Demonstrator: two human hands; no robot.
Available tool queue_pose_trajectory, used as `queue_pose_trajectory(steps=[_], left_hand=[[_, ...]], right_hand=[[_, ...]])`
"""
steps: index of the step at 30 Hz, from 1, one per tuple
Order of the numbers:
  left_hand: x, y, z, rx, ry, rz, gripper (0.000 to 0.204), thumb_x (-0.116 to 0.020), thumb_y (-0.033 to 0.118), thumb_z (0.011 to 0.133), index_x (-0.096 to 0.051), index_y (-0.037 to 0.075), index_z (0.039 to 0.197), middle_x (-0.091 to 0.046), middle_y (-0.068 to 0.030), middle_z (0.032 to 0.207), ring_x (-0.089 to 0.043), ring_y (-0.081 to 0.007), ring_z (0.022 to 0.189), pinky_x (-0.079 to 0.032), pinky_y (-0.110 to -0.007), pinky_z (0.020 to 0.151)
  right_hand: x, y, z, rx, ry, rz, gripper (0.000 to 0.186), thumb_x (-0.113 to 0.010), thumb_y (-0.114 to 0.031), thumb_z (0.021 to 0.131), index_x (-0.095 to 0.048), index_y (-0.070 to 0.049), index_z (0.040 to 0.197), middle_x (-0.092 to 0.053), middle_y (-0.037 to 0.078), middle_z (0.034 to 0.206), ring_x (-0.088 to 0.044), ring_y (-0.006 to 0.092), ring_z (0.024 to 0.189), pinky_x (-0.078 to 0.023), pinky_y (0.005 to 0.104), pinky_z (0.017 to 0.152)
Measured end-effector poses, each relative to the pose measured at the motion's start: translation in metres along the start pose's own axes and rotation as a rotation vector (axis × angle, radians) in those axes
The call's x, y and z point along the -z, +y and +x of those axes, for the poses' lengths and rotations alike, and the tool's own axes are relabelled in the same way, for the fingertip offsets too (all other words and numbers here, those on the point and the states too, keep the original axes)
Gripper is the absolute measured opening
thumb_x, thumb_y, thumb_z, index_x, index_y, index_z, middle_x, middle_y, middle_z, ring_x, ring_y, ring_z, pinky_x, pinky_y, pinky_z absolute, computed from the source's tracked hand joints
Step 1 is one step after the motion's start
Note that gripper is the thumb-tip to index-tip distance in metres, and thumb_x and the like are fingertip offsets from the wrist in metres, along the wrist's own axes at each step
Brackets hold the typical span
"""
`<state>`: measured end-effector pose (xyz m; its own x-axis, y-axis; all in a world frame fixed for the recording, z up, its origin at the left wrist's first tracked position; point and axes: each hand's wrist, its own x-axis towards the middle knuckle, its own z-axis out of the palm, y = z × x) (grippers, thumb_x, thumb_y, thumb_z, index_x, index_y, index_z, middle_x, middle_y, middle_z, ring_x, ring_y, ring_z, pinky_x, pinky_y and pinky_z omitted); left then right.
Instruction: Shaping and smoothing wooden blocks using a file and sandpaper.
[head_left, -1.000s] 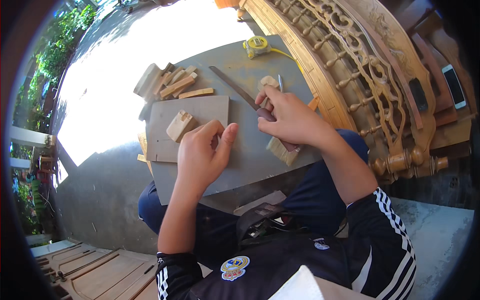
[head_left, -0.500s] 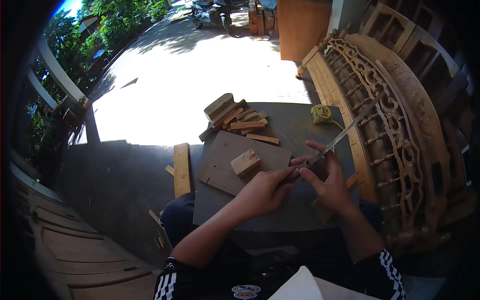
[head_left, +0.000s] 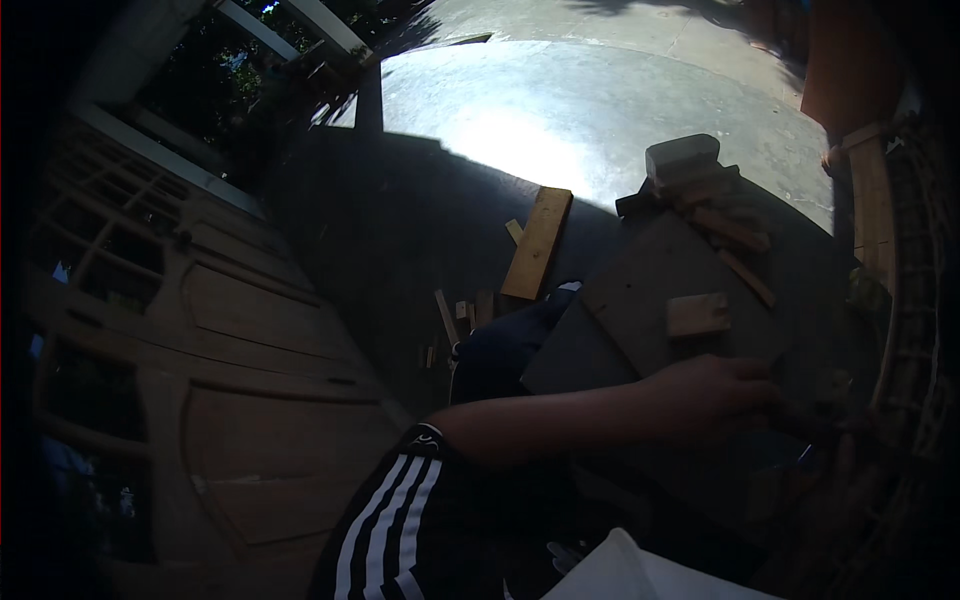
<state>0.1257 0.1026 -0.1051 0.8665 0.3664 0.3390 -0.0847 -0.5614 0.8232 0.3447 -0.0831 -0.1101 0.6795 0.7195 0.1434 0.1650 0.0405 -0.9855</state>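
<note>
My left hand reaches over the dark board from the left, its fingers closed round something dark that I cannot make out. In deep shade beyond its fingertips is my right hand, blurred, its fingers hard to read. Close by, a small bright glint shows between the hands. A pale wooden block with a notched end lies on a brown flat panel, just beyond my left hand. The panel rests on the dark work board over my lap.
Several wood offcuts are heaped at the board's far edge. A yellowish plank stands to its left, near small sticks. Panelled wooden doors line the left side. Carved wooden furniture stands at the right.
The view has swung left, so the board and hands appear farther right and darker. The long thin metal strip seen earlier in my hands no longer shows clearly.
</note>
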Motion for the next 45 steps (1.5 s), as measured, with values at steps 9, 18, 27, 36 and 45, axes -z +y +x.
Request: queue_pose_trajectory(steps=[9,18,27,36,45], left_hand=[[-0.026,-0.008,0.019,-0.105,0.166,0.195,0.022,-0.074,0.015,0.090,-0.061,0.007,0.107,-0.060,-0.0123,0.104,-0.069,-0.0332,0.081,-0.057,-0.043,0.067],[-0.039,-0.021,0.027,-0.347,0.333,0.459,0.023,-0.075,0.014,0.085,-0.062,0.006,0.102,-0.064,-0.0108,0.104,-0.068,-0.0310,0.096,-0.057,-0.042,0.078],[-0.053,-0.039,0.015,-0.219,0.346,0.392,0.026,-0.070,0.013,0.088,-0.062,0.004,0.110,-0.065,-0.0164,0.112,-0.066,-0.0332,0.104,-0.056,-0.043,0.084],[-0.049,-0.039,0.008,-0.370,0.348,0.426,0.022,-0.069,0.011,0.090,-0.062,0.001,0.108,-0.062,-0.0179,0.114,-0.064,-0.0357,0.107,-0.054,-0.044,0.092],[-0.054,-0.040,0.016,-0.280,0.290,0.391,0.025,-0.062,0.012,0.089,-0.060,-0.003,0.109,-0.057,-0.0229,0.128,-0.058,-0.0362,0.122,-0.048,-0.047,0.104]], right_hand=[[0.008,0.005,0.009,0.034,0.033,-0.008,0.030,-0.055,-0.009,0.106,-0.050,-0.001,0.134,-0.066,0.012,0.121,-0.067,0.0175,0.103,-0.056,0.0281,0.083],[0.004,-0.014,0.023,0.085,0.074,0.026,0.024,-0.058,-0.014,0.106,-0.054,-0.005,0.128,-0.066,0.011,0.118,-0.068,0.0135,0.084,-0.061,0.0261,0.074],[0.045,0.060,0.037,0.103,0.016,-0.299,0.038,-0.066,-0.025,0.103,-0.061,0.001,0.130,-0.066,0.011,0.123,-0.064,0.0225,0.115,-0.051,0.0364,0.102],[0.054,0.076,0.052,-0.005,0.157,-0.579,0.036,-0.062,-0.019,0.103,-0.063,-0.005,0.137,-0.064,0.014,0.135,-0.061,0.0237,0.124,-0.049,0.0354,0.106],[0.055,0.082,0.042,0.405,0.319,-0.620,0.032,-0.049,-0.026,0.109,-0.063,-0.003,0.126,-0.060,0.010,0.117,-0.058,0.0184,0.107,-0.048,0.0325,0.101]])
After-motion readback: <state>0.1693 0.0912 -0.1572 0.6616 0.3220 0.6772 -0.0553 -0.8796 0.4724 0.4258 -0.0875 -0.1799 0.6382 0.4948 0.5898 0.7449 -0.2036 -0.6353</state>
